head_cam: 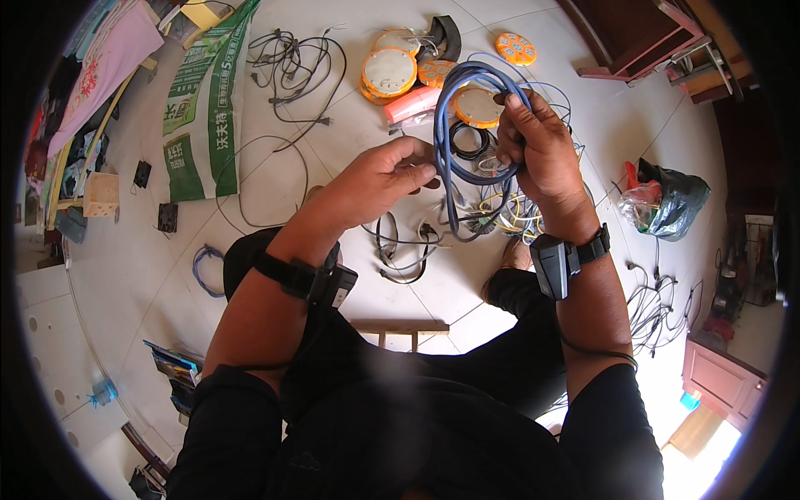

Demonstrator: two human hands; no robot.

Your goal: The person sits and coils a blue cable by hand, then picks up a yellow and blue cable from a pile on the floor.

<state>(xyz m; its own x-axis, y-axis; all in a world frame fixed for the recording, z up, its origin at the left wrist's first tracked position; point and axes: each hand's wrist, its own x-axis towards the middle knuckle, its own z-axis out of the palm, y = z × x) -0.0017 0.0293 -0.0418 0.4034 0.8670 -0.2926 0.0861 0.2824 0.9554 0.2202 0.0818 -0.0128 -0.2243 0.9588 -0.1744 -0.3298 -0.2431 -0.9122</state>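
A looped bundle of blue cable hangs upright in front of me above the floor. My right hand grips its right side, thumb on top of the strands. At the coil's left side is my left hand, its thumb and fingers bent close to the strands. Some of its fingertips are hidden, so whether they pinch a strand is unclear. Below the coil, a loose cable end trails left near several short black cables on the floor. Behind my right wrist lies a tangle of white and yellow wires.
Orange round cable reels and a pink-orange cylinder lie ahead. Black power cords and a green-white woven sack are on the left. A dark plastic bag and more cords lie right. A small wooden stool stands between my legs.
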